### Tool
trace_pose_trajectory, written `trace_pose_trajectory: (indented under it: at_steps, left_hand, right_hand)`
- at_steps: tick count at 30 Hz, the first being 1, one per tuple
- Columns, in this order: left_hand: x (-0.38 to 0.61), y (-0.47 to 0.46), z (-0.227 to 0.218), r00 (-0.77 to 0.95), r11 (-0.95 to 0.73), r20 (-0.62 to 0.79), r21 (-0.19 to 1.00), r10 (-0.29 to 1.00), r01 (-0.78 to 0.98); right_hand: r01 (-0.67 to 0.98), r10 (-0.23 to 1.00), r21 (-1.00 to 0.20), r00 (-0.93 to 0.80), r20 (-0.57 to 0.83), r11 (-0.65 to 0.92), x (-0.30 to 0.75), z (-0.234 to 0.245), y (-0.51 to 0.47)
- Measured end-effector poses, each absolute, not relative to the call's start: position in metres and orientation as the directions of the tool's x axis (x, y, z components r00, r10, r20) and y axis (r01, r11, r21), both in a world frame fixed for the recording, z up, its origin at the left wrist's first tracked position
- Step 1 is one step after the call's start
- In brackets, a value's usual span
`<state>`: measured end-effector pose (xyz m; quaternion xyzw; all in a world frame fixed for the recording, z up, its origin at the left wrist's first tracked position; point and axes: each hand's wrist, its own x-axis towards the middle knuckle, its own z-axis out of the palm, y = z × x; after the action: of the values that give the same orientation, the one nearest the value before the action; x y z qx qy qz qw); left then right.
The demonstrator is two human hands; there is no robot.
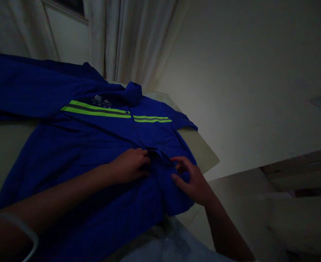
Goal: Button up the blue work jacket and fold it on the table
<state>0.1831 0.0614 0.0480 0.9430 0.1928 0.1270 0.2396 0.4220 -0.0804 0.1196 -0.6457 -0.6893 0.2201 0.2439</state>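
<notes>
A royal-blue long-sleeved work shirt [94,145] lies spread on a pale table [200,149], with its collar [133,94] at the far end. Two fluorescent green stripes [94,111] cross its chest. My left hand [129,166] rests on the shirt's front, its fingers gripping the cloth at the button strip. My right hand [190,180] curls around a raised fold of the front edge, with the thumb and fingers on either side. The fold hides the buttons between my hands.
A white band [20,227] circles my left wrist area. A pale blue cloth [173,243] lies at the bottom edge. White curtains [127,40] hang behind the table, beside a bare wall [245,72]. A shirt sleeve [26,83] extends off the far left.
</notes>
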Motion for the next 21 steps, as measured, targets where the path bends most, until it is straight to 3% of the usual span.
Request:
trace_pose_trajectory:
  at_steps: [3,5,9,13,16,21]
  left_hand:
    - [0.187,0.055,0.043,0.889,-0.814,0.176,0.507,0.422,0.286]
    - [0.187,0.054,0.041,0.877,-0.802,0.212,0.535,0.431,0.266]
    - [0.184,0.054,0.037,0.849,-0.825,0.301,0.51,0.434,0.241]
    - [0.186,0.052,0.031,0.843,-0.881,0.351,0.394,0.407,0.261]
    - [0.188,0.051,0.026,0.848,-0.911,0.378,0.323,0.373,0.257]
    - [0.188,0.051,0.022,0.795,-0.91,0.47,0.339,0.385,0.24]
  right_hand:
    - [0.872,0.999,-0.488,0.03,-0.013,-0.032,0.414,0.107,-0.06]
    - [0.882,1.0,-0.472,0.013,-0.008,-0.015,0.413,0.098,-0.047]
    - [0.745,0.986,-0.65,-0.165,0.038,0.15,0.417,0.083,-0.03]
    - [0.661,0.992,-0.741,-0.049,0.115,0.118,0.415,0.076,-0.028]
    - [0.707,0.98,-0.692,-0.008,0.199,0.146,0.408,0.076,-0.034]
    - [0.803,0.961,-0.557,-0.066,0.27,0.212,0.391,0.079,-0.043]
